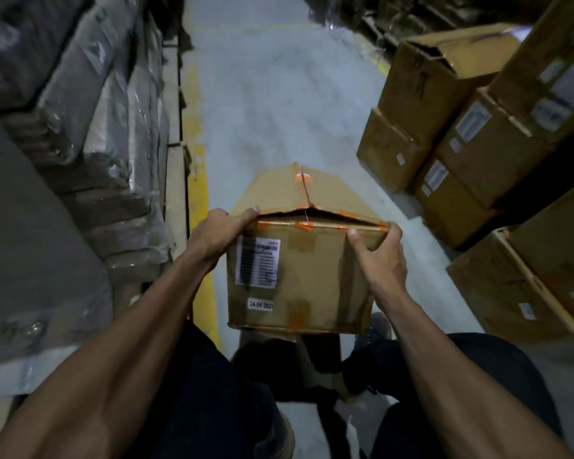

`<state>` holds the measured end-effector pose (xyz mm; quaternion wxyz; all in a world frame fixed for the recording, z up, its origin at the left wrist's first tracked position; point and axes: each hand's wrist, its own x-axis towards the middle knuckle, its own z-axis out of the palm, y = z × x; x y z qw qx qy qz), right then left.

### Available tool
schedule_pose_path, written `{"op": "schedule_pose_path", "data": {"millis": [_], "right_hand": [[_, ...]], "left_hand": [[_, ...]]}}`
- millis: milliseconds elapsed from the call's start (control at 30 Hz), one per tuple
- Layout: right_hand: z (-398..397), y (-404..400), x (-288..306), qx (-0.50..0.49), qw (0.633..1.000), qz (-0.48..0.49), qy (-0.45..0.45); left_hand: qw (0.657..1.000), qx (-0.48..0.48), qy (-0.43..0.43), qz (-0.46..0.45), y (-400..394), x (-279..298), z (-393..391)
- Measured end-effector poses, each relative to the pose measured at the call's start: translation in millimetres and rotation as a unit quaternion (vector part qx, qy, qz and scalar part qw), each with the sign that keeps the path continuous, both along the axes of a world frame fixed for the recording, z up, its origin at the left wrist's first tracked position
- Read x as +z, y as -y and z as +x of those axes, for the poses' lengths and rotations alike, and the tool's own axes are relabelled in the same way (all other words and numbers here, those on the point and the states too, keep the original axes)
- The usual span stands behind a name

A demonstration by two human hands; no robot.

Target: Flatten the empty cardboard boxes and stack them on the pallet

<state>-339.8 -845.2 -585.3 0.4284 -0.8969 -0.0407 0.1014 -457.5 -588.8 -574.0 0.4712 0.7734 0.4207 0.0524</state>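
Both hands on the cardboard box (299,270), held over the aisle floor (279,94) in front of the legs: left hand (217,235) curled over the top-left corner, right hand (380,256) clamped on the top-right edge. Top flaps still taped; split the seam before collapsing. Long axis runs away from the body, labelled end facing the person

Box (312,276), centre frame: brown cardboard, orange tape scraps along top edge and seam, white label with black print, small white date sticker. Boxes (444,104), right side: brown, white labels. Floor (279,94): pale grey, yellow line (196,180) left of centre. Wrapped stacks (90,94), left: grey, glossy film. Trousers (206,392), bottom: dark navy.
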Motion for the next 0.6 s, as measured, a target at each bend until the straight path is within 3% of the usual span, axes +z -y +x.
{"op": "schedule_pose_path", "data": {"millis": [233, 367, 433, 533, 600], "right_hand": [[1, 12, 29, 0.044, 0.998, -0.005, 0.032], [5, 5, 32, 0.003, 0.999, -0.003, 0.052], [10, -1, 35, -0.015, 0.997, -0.012, 0.069], [23, -8, 39, -0.038, 0.996, -0.031, 0.071], [32, -13, 40, -0.039, 0.996, -0.044, 0.073]], "left_hand": [[0.996, -0.031, 0.083, 0.032, -6, 29, 4], [0.974, -0.164, 0.121, 0.102, 12, 29, -10], [0.955, -0.239, 0.081, 0.157, 20, 21, -24], [0.917, -0.327, -0.078, 0.217, 30, 7, -42], [0.886, -0.354, -0.139, 0.265, 39, -8, -50]]}}
